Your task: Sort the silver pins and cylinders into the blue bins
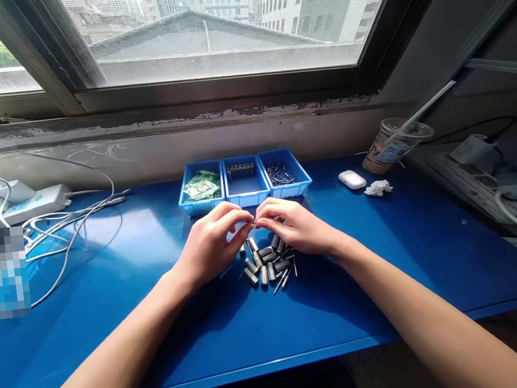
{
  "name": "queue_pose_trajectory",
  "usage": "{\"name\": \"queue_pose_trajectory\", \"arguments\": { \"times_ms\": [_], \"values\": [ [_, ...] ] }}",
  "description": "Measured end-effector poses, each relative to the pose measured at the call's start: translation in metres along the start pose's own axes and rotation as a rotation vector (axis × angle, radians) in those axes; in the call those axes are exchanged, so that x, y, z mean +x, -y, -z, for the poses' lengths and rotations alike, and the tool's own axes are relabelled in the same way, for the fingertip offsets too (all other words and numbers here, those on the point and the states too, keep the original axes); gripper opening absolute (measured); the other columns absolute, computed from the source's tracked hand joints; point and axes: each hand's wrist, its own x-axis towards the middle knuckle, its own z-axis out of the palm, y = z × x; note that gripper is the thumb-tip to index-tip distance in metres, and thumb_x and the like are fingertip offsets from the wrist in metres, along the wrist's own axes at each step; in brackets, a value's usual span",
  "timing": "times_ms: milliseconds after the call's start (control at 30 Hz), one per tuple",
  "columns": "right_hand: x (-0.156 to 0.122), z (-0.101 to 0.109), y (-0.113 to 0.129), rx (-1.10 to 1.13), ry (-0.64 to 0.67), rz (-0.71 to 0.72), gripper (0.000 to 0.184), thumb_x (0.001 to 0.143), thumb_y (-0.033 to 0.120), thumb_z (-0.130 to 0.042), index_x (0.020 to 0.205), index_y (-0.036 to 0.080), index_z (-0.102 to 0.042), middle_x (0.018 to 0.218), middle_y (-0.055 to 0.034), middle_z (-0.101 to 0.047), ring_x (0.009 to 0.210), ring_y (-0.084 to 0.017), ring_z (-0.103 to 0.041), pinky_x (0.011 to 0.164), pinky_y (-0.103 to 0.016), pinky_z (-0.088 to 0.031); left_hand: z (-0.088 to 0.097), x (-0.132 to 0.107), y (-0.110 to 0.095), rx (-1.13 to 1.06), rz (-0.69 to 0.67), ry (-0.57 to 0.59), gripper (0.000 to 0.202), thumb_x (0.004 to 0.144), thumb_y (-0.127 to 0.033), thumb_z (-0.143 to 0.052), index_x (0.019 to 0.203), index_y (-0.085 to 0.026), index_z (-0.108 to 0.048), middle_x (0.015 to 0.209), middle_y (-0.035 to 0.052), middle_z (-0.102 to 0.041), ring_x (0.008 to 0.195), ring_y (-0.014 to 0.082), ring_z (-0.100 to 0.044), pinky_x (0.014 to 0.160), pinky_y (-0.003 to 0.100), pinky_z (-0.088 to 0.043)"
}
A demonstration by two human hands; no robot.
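Note:
My left hand [214, 239] and my right hand [292, 224] meet fingertip to fingertip above the blue table [116, 335]. Both pinch a small metal part [254, 222] between thumbs and forefingers; its exact shape is too small to make out. Just below the hands lies a pile of short grey metal sleeves [264, 262] and thin pins [284, 275]. Behind the hands stand three small blue bins: the left bin [202, 188] holds green bags, the middle bin [244, 180] holds dark parts in a row, the right bin [285, 175] holds thin pins.
A white power strip [21, 205] and loose white cables [66, 228] lie at the left. At the right are a white earbud case [351, 179], a crumpled tissue [378, 188] and a plastic cup with a straw [393, 144]. A window sill runs along the back.

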Motion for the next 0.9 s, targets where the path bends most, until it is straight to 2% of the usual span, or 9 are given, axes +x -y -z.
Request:
{"name": "queue_pose_trajectory", "arguments": {
  "times_ms": [100,167,267,433,500,567,700,800,900],
  "values": [
    [0.001,0.004,0.001,0.090,-0.026,0.017,0.015,0.100,0.033,-0.066,0.096,0.021,-0.073,0.106,-0.0070,-0.069,0.094,-0.019,-0.065,0.081,-0.032,-0.053,0.003,0.001,-0.003,-0.041,-0.032,-0.072,0.031,0.103,-0.027,-0.064,0.134,-0.020,-0.060,0.110,0.0066,-0.068,0.076,0.0121,-0.058,0.073,0.028,-0.053],
    [0.000,0.008,0.002,0.200,-0.061,-0.006,0.017,0.097,0.038,-0.071,0.095,0.022,-0.072,0.105,-0.0063,-0.070,0.094,-0.020,-0.065,0.080,-0.032,-0.053,0.006,0.001,-0.005,-0.058,-0.047,-0.103,0.036,0.104,-0.026,-0.063,0.139,-0.019,-0.057,0.109,0.0068,-0.067,0.078,0.0125,-0.057,0.075,0.029,-0.053],
    [-0.001,0.016,0.000,0.367,-0.174,-0.102,0.027,0.093,0.047,-0.076,0.093,0.021,-0.071,0.093,-0.0033,-0.069,0.080,-0.016,-0.062,0.071,-0.029,-0.050,0.008,0.002,-0.006,-0.075,-0.054,-0.107,0.031,0.105,-0.026,-0.060,0.136,-0.019,-0.060,0.108,0.0066,-0.067,0.078,0.0126,-0.057,0.074,0.029,-0.053],
    [0.002,0.027,-0.006,0.502,-0.357,-0.355,0.045,0.083,0.058,-0.081,0.074,0.017,-0.066,0.065,0.0021,-0.058,0.054,-0.008,-0.045,0.051,-0.022,-0.035,0.007,0.001,-0.004,-0.083,-0.050,-0.054,0.021,0.106,-0.027,-0.059,0.122,-0.017,-0.068,0.112,0.0082,-0.068,0.079,0.0131,-0.061,0.073,0.029,-0.054],
    [0.005,0.030,-0.009,0.538,-0.445,-0.432,0.049,0.078,0.063,-0.083,0.077,0.016,-0.068,0.061,0.0025,-0.058,0.049,-0.007,-0.044,0.047,-0.021,-0.031,0.007,0.000,-0.005,-0.083,-0.058,-0.030,0.019,0.106,-0.028,-0.058,0.118,-0.017,-0.069,0.110,0.0083,-0.069,0.082,0.0143,-0.063,0.072,0.029,-0.055],
    [0.007,0.033,-0.014,0.550,-0.539,-0.463,0.054,0.076,0.067,-0.082,0.090,0.016,-0.072,0.064,0.0013,-0.062,0.046,-0.008,-0.046,0.044,-0.021,-0.031,0.006,0.000,-0.005,-0.088,-0.057,-0.011,0.019,0.106,-0.028,-0.057,0.116,-0.018,-0.070,0.110,0.0084,-0.069,0.085,0.0153,-0.065,0.072,0.029,-0.056],
    [0.005,0.045,-0.024,0.400,-0.656,-0.387,0.048,0.077,0.055,-0.084,0.106,0.017,-0.076,0.077,-0.0019,-0.072,0.049,-0.009,-0.054,0.047,-0.022,-0.041,0.006,0.000,-0.006,-0.088,-0.039,0.020,0.019,0.106,-0.029,-0.057,0.114,-0.017,-0.071,0.109,0.0085,-0.070,0.085,0.0153,-0.066,0.072,0.028,-0.057],
    [-0.005,0.064,-0.026,0.042,-0.743,-0.338,0.033,0.082,0.039,-0.081,0.109,0.020,-0.081,0.088,-0.0053,-0.078,0.059,-0.013,-0.063,0.054,-0.026,-0.050,0.006,0.000,-0.005,-0.079,-0.049,0.023,0.019,0.106,-0.029,-0.057,0.113,-0.017,-0.071,0.109,0.0086,-0.070,0.086,0.0154,-0.066,0.071,0.028,-0.057],
    [-0.023,0.093,-0.025,-0.206,-0.900,-0.422,0.025,0.083,0.030,-0.079,0.106,0.021,-0.084,0.087,-0.0063,-0.079,0.067,-0.017,-0.070,0.057,-0.026,-0.053,0.006,0.000,-0.003,-0.079,-0.068,0.007,0.017,0.106,-0.026,-0.058,0.113,-0.017,-0.071,0.109,0.0082,-0.070,0.086,0.0148,-0.065,0.071,0.027,-0.057]
  ]
}}
